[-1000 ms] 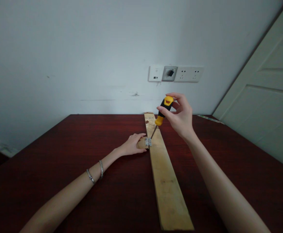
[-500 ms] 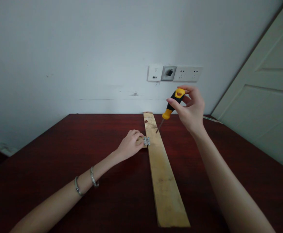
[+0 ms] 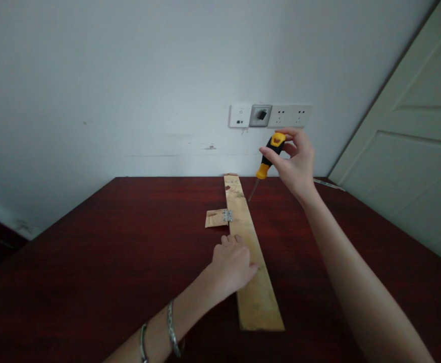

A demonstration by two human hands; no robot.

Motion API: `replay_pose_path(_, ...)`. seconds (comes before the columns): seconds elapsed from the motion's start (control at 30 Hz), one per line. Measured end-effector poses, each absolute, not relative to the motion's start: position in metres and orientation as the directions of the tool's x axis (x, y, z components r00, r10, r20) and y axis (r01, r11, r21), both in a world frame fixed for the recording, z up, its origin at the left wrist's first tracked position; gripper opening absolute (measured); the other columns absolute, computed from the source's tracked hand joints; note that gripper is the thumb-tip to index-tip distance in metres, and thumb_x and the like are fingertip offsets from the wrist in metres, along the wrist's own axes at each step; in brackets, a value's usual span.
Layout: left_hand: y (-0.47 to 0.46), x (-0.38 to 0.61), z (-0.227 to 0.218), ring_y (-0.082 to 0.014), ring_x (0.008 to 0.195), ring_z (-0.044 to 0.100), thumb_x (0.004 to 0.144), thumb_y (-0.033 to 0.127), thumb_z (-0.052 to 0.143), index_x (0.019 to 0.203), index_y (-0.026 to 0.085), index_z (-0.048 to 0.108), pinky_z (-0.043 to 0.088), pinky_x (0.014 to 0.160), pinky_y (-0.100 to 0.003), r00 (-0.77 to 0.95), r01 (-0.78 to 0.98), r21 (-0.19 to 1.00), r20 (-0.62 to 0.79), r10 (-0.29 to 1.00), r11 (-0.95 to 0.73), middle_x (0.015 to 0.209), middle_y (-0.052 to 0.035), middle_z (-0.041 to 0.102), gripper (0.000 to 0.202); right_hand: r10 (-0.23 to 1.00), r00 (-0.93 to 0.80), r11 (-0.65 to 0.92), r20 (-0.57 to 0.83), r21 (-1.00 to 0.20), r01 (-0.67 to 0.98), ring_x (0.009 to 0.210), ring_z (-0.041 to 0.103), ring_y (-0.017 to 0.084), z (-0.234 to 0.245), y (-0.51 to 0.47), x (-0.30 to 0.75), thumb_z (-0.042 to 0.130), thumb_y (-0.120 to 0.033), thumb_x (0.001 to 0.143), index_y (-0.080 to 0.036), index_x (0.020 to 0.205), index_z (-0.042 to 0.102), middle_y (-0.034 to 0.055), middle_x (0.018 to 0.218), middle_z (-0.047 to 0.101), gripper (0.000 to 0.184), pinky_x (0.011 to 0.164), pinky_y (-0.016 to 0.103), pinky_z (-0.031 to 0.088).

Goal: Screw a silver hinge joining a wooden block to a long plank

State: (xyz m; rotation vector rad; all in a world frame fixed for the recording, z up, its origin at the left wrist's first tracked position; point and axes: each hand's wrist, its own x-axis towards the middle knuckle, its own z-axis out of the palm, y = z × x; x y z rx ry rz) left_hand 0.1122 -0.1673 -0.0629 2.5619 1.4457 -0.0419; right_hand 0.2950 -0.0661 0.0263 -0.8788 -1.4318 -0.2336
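My right hand [image 3: 296,164] is closed around the yellow and black handle of a screwdriver [image 3: 271,154]. Its thin shaft points down and left, the tip just beside the right edge of a long wooden board [image 3: 260,307], seemingly above the table. Across the middle of this board lies my left hand [image 3: 232,264], fingers curled with their tips hidden, thumb on the wood. A metal hinge [image 3: 227,215] sits at the board's left edge, bridging it and a short wooden piece [image 3: 216,218] that sticks out to the left.
The board lies lengthwise on a dark red table [image 3: 160,252], its far end near the white wall [image 3: 148,91]. Sockets and a switch plate [image 3: 270,116] are on that wall. A pale panelled door [image 3: 405,151] stands at the right, with a thin strip [image 3: 329,184] near it.
My left hand has let go of the short wooden piece and come nearer, onto the long board. The screwdriver tip has shifted slightly right, off the board's face. The view has shifted a little.
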Motion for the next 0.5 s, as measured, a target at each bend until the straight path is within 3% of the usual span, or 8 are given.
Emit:
replay_pose_path(0.23, -0.198, 0.14, -0.098, -0.0374, 0.106, 0.051, 0.075, 0.055, 0.063, 0.133, -0.006, 0.042, 0.047, 0.082, -0.05, 0.335, 0.936, 0.107, 0.013, 0.942, -0.335, 0.118, -0.0289, 0.056, 0.087, 0.336, 0.184, 0.713, 0.924, -0.377, 0.592, 0.09, 0.057, 0.018, 0.025, -0.064, 0.285, 0.071, -0.031, 0.072, -0.027, 0.104, 0.058, 0.002, 0.097, 0.059, 0.035, 0.075, 0.035, 0.053)
replay_pose_path(0.33, -0.202, 0.149, -0.108, -0.0404, 0.116, 0.046, 0.075, 0.058, 0.061, 0.137, -0.006, 0.036, 0.042, 0.089, -0.055, 0.274, 0.956, 0.095, 0.041, 0.961, -0.277, 0.131, -0.033, 0.046, 0.092, 0.342, 0.177, 0.714, 0.923, -0.378, 0.589, 0.09, 0.057, 0.018, 0.023, -0.064, 0.281, 0.071, -0.032, 0.072, -0.027, 0.104, 0.058, 0.0019, 0.097, 0.059, 0.035, 0.075, 0.035, 0.052)
replay_pose_path(0.5, -0.2, 0.158, -0.116, -0.0438, 0.121, 0.041, 0.075, 0.061, 0.058, 0.138, -0.007, 0.033, 0.04, 0.088, -0.059, 0.208, 0.971, 0.109, 0.06, 0.976, -0.213, 0.138, -0.0354, 0.036, 0.096, 0.37, 0.176, 0.713, 0.912, -0.4, 0.576, 0.087, 0.056, 0.017, 0.019, -0.064, 0.279, 0.071, -0.032, 0.072, -0.027, 0.105, 0.058, 0.0014, 0.096, 0.058, 0.035, 0.076, 0.035, 0.052)
